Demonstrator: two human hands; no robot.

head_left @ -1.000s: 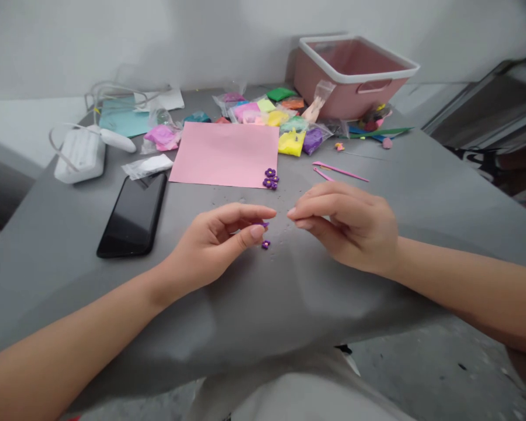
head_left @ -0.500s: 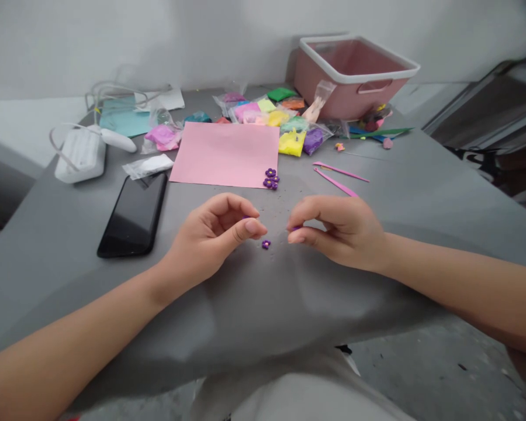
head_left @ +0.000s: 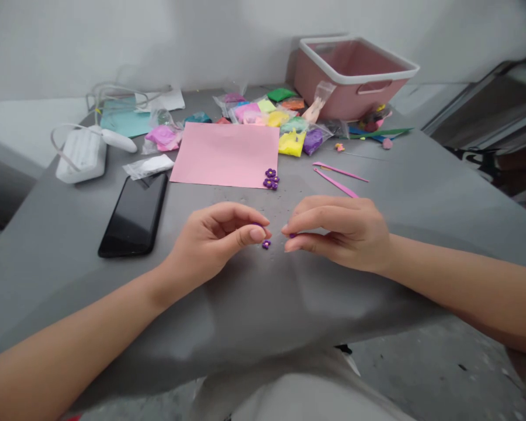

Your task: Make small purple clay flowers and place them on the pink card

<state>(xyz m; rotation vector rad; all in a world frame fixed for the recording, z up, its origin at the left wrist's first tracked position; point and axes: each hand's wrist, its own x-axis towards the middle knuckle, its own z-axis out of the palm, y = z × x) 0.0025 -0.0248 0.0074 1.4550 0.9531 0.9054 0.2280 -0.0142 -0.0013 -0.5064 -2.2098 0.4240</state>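
Observation:
My left hand (head_left: 221,237) is closed in a pinch, with a bit of purple clay (head_left: 256,224) showing between thumb and fingers. Facing it, my right hand (head_left: 337,234) pinches another small purple piece (head_left: 293,235), mostly hidden by the fingertips. The two hands are apart. A small purple clay flower (head_left: 266,244) with a light centre lies on the grey table between them, close to the left fingertips. Several purple flowers with yellow centres (head_left: 270,173) sit at the lower right corner of a pink sheet (head_left: 228,153).
A black phone (head_left: 134,216) lies left, near a white power strip (head_left: 82,155). Behind the sheet are bags of coloured clay (head_left: 291,142) and a pink basket (head_left: 350,88). Pink tools (head_left: 336,182) lie beyond my right hand.
My left hand has moved slightly right and down, nearer the loose flower. My right hand's fingertips have shifted slightly left and down. Both still pinch purple clay.

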